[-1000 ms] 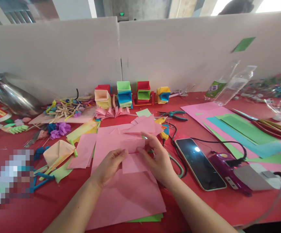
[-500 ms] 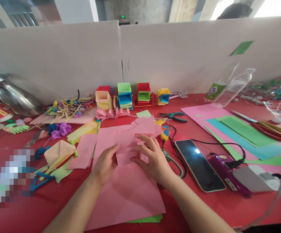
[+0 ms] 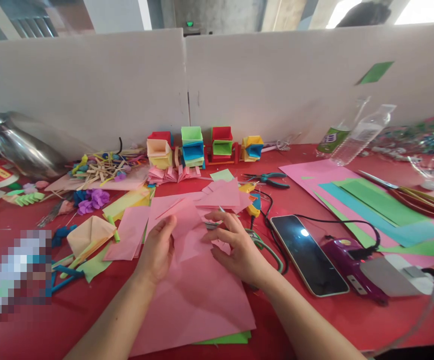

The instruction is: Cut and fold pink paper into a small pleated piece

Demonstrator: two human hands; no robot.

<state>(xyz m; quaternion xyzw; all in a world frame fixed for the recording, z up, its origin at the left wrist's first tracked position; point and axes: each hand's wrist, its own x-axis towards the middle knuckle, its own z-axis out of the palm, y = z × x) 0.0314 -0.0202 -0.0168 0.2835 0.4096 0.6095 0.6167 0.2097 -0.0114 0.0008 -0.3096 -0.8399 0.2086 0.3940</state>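
Observation:
My left hand is closed, with thumb and fingers pinching a piece of pink paper tilted up over the larger pink sheet. My right hand is to the right of it, fingers bent and somewhat apart. A slim grey, metallic-looking tool shows by its fingertips; the fingers hide most of it, so its kind is unclear. Just beyond the hands lie cut pink paper pieces. Green paper sticks out from under the large sheet's near edge.
On the right are a phone, a purple power strip, scissors and coloured sheets. Pliers and a yellow glue gun lie beyond my right hand. Small paper boxes stand by the partition; a metal jug is at left.
My left hand has shifted slightly left, and the pink piece in it is now lifted and tilted. The grey tool now shows at my right fingertips; that hand has barely moved.

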